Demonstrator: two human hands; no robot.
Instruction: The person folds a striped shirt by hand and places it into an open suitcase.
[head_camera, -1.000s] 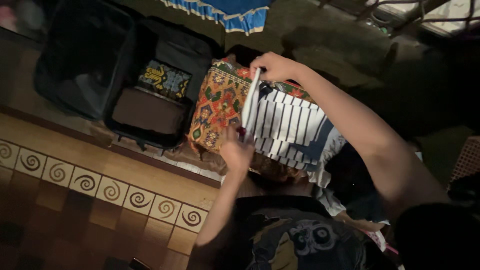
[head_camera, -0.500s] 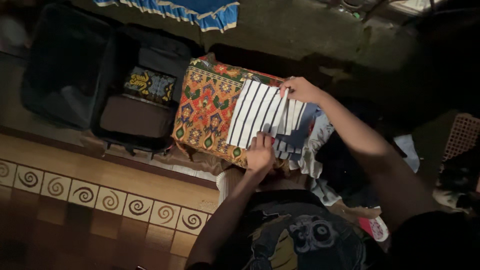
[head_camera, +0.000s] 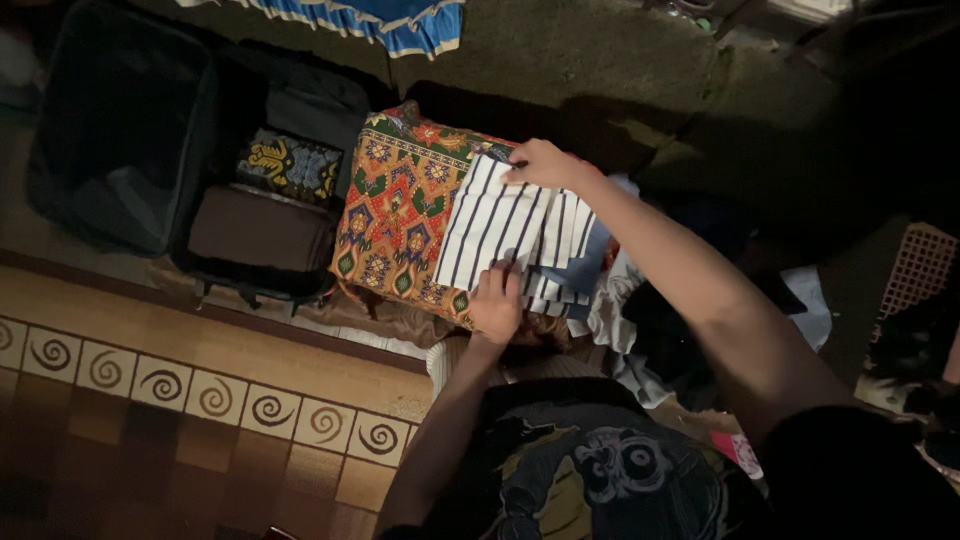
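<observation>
A home: open suitcase (head_camera: 200, 150), patterned floor tiles (head_camera: 200, 390).
</observation>
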